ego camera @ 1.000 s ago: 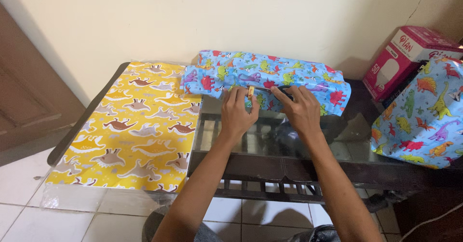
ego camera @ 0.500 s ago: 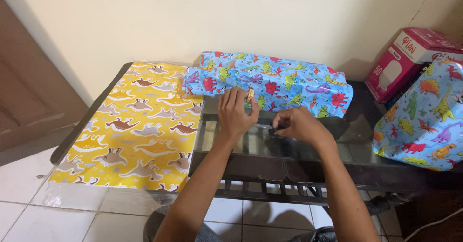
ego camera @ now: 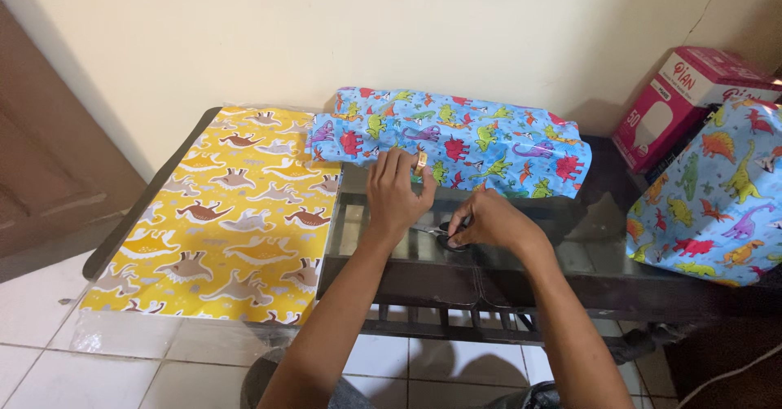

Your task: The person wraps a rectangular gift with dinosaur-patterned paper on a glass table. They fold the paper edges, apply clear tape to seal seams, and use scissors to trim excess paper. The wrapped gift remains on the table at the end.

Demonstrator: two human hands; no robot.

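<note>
right hand (ego camera: 489, 222) | dropped from parcel (ego camera: 456, 140) to scissors (ego camera: 446, 234) (left hand (ego camera: 395, 193) stays)

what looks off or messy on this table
The yellow patterned sheet overhangs the glass table's left and front edges, its near corner drooping unsupported toward the floor. The blue wrapped parcel looks rumpled, its left end loosely folded. The left hand presses on it; the right hand rests on scissors.

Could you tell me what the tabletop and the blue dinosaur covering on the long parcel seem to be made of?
The tabletop looks like dark glass: it reflects the parcel, and the frame bars show through it. The blue dinosaur covering seems to be thin printed wrapping paper with a slight sheen; it creases and puckers at its ends. The left hand presses its edge.
</note>
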